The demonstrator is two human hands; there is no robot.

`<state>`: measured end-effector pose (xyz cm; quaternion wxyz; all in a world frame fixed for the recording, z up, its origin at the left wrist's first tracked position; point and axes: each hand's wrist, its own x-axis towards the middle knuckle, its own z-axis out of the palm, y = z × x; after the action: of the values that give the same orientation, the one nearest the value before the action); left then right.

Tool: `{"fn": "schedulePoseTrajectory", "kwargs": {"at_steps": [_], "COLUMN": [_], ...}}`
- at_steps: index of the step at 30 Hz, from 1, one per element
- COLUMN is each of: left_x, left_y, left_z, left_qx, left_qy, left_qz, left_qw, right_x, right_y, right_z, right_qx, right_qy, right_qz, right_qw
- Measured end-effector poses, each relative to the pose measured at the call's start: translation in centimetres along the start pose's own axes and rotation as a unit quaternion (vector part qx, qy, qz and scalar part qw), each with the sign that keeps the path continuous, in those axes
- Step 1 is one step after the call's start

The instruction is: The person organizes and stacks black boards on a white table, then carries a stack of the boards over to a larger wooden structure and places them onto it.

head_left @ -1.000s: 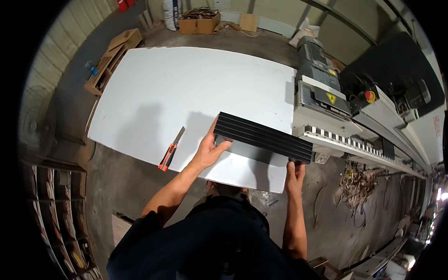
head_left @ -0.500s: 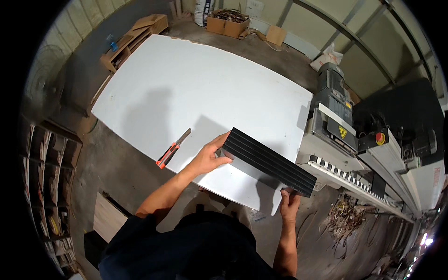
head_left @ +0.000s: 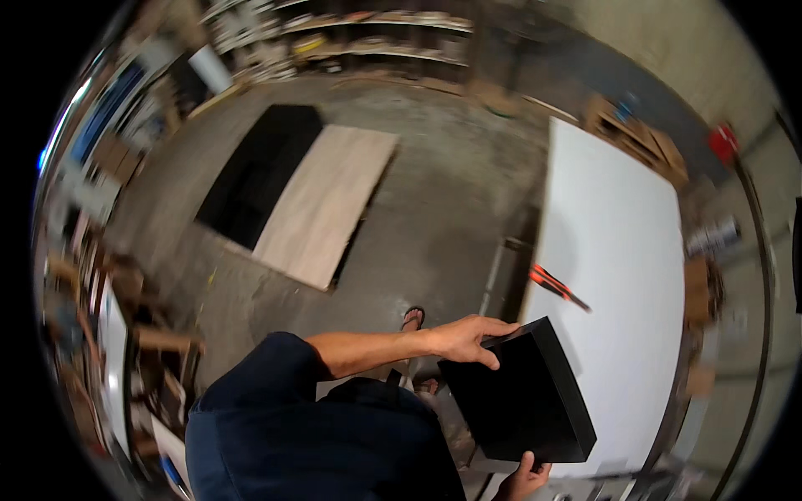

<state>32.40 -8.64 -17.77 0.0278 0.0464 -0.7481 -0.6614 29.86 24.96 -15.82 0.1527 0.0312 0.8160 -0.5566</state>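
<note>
Between my hands is a stack of black panels (head_left: 514, 397), tilted so that one broad glossy face shows. My left hand (head_left: 469, 340) is closed on its far left corner, with the thumb laid over the face. At the near end my right hand (head_left: 525, 480) grips the lower edge, thumb on top; its other fingers are mostly hidden under the panels. The stack is held over the near left edge of a white tabletop (head_left: 622, 242). An orange and black utility knife (head_left: 558, 286) lies on that top, beyond the stack, touched by neither hand.
Left on the concrete floor (head_left: 434, 184) are a low black stack (head_left: 263, 171) and pale wood-look boards (head_left: 326, 204). Shelves (head_left: 380, 37) of strip material line the back. A wooden cabinet (head_left: 639, 134) stands past the table's far end; cardboard boxes (head_left: 700, 288) sit along its right side.
My view has swung left, bringing the floor stacks and shelves in and taking the machine out. The panels stay in both hands but have turned, showing a broad face instead of their layered edges.
</note>
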Motion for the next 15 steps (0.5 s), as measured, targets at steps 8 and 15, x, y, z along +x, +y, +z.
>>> {"fn": "schedulePoseTrajectory", "kwargs": {"at_steps": [8, 15], "left_x": [-18.8, -32.5], "left_y": [-5.2, -7.9], "left_z": [-6.9, -13.4], "left_qx": [-0.067, -0.169], "left_qy": [0.278, 0.441], "left_qz": [-0.096, -0.201], "left_qw": [0.953, 0.858], "right_x": [3.3, 0.3], "right_y": [1.2, -3.5], "right_z": [14.1, 30.9], "right_qx": [0.109, -0.044], "right_qy": [-0.277, -0.431], "right_qz": [-0.108, -0.079], "right_qw": [0.948, 0.898]}}
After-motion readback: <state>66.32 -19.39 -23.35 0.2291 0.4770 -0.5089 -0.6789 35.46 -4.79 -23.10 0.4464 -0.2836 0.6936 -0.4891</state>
